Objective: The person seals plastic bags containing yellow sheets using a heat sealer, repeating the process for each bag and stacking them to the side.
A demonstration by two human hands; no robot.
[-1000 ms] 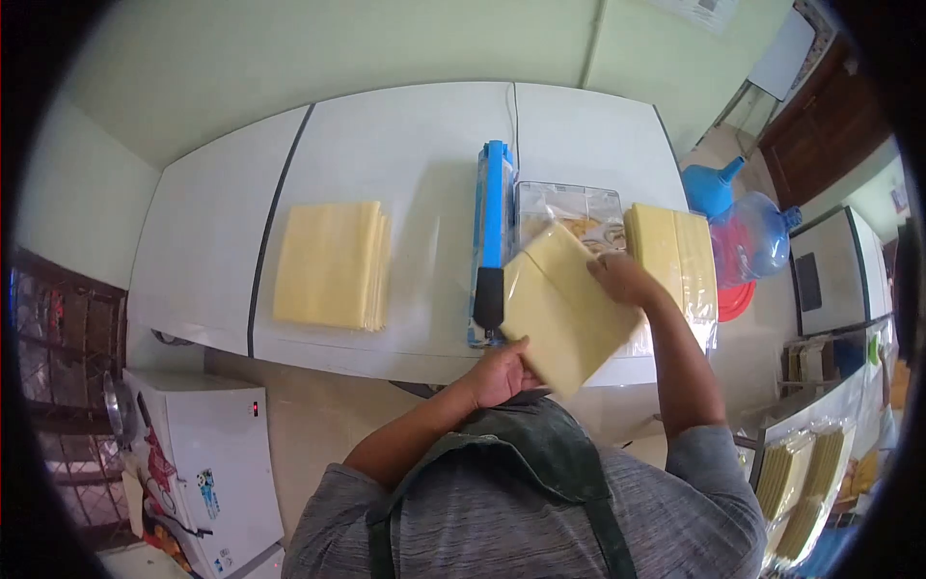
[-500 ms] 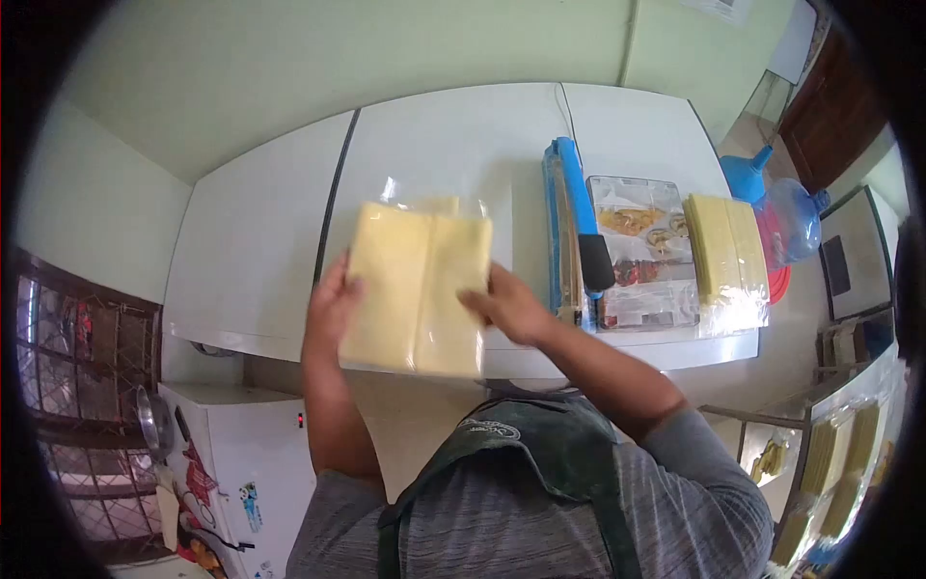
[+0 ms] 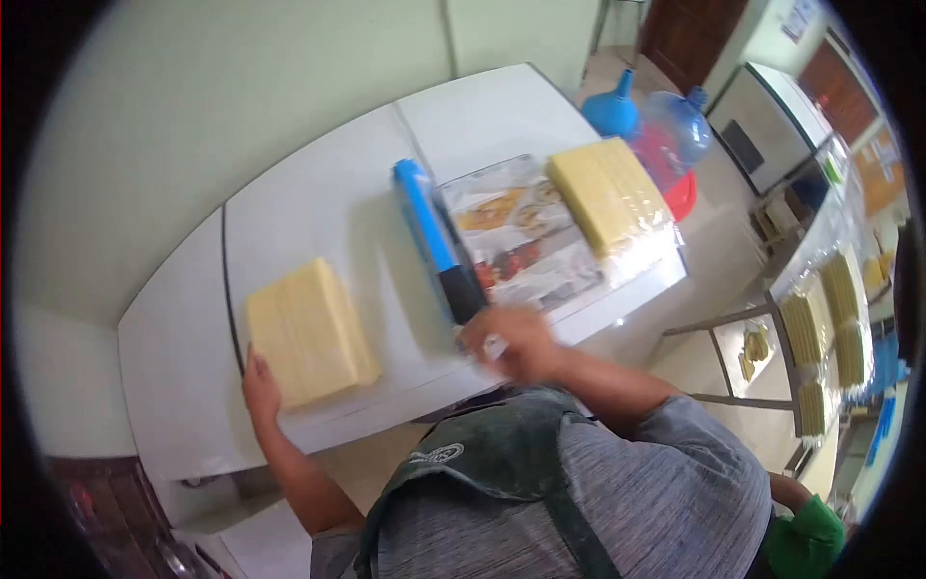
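A thick yellow packet (image 3: 304, 333) stands on the left part of the white table, with my left hand (image 3: 260, 384) against its left side, fingers along the edge. Near the front end of the blue sealer (image 3: 424, 222) with a black handle is my right hand (image 3: 516, 344), blurred by motion, its fingers bent; whether it holds anything is unclear. Right of the sealer lies a tray or box with a food-picture cover (image 3: 521, 227). Beyond it sits a yellow stack in clear plastic (image 3: 612, 198).
At the table's right end stand a blue funnel-like vessel (image 3: 611, 111), a clear water bottle (image 3: 675, 130) and a red tub (image 3: 681, 196). A rack (image 3: 781, 309) holds wrapped yellow packets on the right. Another person's green sleeve (image 3: 805, 540) shows at lower right.
The view has turned right. The yellow packet now rests on the table, turned, with my left hand at its side. My right hand has left it and moved to the sealer's front end.
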